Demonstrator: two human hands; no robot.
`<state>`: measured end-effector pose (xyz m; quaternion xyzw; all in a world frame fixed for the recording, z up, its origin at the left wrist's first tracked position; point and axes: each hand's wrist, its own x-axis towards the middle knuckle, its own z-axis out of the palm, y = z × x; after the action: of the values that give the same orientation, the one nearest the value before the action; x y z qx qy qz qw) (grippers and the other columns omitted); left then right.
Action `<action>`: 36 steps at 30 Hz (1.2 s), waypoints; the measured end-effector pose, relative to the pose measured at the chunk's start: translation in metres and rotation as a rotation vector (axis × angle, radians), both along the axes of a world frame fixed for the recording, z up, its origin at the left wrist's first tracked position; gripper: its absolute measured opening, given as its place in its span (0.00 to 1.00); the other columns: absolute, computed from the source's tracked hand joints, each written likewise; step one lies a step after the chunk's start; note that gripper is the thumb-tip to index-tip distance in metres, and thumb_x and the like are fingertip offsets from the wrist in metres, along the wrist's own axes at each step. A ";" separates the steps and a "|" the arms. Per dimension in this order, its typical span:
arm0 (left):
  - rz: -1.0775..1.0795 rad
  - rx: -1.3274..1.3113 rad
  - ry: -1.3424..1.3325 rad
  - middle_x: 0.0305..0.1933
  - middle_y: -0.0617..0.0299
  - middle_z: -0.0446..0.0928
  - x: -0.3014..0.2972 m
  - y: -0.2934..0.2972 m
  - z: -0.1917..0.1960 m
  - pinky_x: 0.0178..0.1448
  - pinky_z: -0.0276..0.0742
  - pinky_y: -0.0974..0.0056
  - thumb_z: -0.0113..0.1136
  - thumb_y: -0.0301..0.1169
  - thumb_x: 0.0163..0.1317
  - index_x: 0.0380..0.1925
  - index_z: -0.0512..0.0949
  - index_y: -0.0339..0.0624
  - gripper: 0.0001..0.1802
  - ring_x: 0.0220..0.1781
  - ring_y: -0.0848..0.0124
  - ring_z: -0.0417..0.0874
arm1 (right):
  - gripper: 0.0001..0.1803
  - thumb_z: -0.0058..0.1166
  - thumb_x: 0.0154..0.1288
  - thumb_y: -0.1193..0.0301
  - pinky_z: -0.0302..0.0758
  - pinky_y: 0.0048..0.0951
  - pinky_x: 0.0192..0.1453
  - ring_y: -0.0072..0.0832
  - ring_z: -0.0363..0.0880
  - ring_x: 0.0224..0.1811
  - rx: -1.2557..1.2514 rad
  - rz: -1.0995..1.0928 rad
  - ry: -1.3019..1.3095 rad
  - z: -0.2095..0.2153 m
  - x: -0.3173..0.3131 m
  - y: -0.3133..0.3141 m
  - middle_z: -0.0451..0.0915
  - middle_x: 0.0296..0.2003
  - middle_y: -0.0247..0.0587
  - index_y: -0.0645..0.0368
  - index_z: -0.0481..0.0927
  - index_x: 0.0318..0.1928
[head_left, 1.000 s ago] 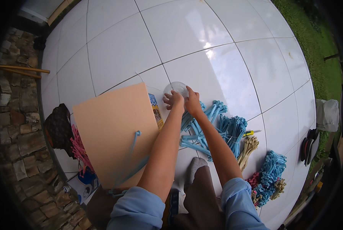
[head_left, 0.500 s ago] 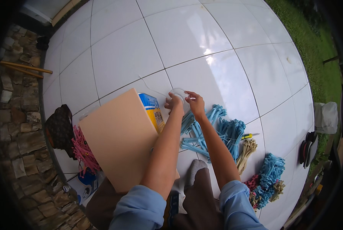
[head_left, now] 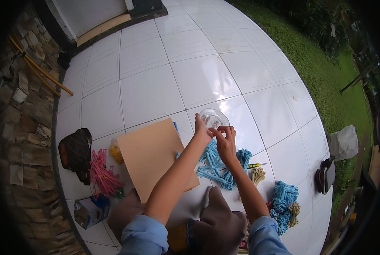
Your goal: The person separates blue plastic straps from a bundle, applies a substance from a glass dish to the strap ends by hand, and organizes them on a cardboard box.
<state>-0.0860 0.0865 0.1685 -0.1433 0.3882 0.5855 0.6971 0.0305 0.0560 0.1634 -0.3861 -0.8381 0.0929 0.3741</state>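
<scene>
Both hands raised together over a white tiled floor [head_left: 147, 97], forearms reaching up from the lower edge in rolled blue sleeves. Left hand [head_left: 202, 132] with fingers curled, touching the near rim of a clear plastic tape roll [head_left: 214, 118]; right hand [head_left: 226, 142] just beside it, thumb and forefinger pinched narrowly at the roll's lower edge, on what cannot be told. Roll itself between and just above the two hands, whether lifted or resting on the tile not clear. From largest to smallest around them: tiled floor filling most of the view, with a stone wall [head_left: 15, 127] along the left and grass [head_left: 321, 63] at the upper right; a tan cardboard sheet [head_left: 153, 155] lying flat under the left forearm; a dark patterned bag [head_left: 76, 153] at the left edge of the tiles; a heap of blue plastic pieces [head_left: 217, 163] under the right wrist, touching the sheet's right edge; a second blue heap [head_left: 284, 199] well apart at the lower right; a cluster of pink plastic pieces [head_left: 103, 174] between bag and sheet; a small bundle of beige pieces [head_left: 258, 175] beside the first blue heap; a small screwdriver [head_left: 255, 165] with a yellow and green handle just above that bundle.
</scene>
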 end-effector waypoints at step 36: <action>-0.630 -0.222 1.537 0.61 0.46 0.53 -0.151 -0.166 -0.003 0.60 0.52 0.45 0.57 0.47 0.53 0.54 0.64 0.42 0.32 0.61 0.49 0.51 | 0.22 0.53 0.52 0.77 0.77 0.27 0.38 0.29 0.79 0.33 -0.724 -0.018 0.115 -0.035 -0.114 -0.044 0.79 0.36 0.48 0.57 0.76 0.51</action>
<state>-0.2374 -0.0799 0.1657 0.3429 0.8326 0.2564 0.3513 -0.0834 0.0122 0.1283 -0.4951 -0.7250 0.4019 0.2603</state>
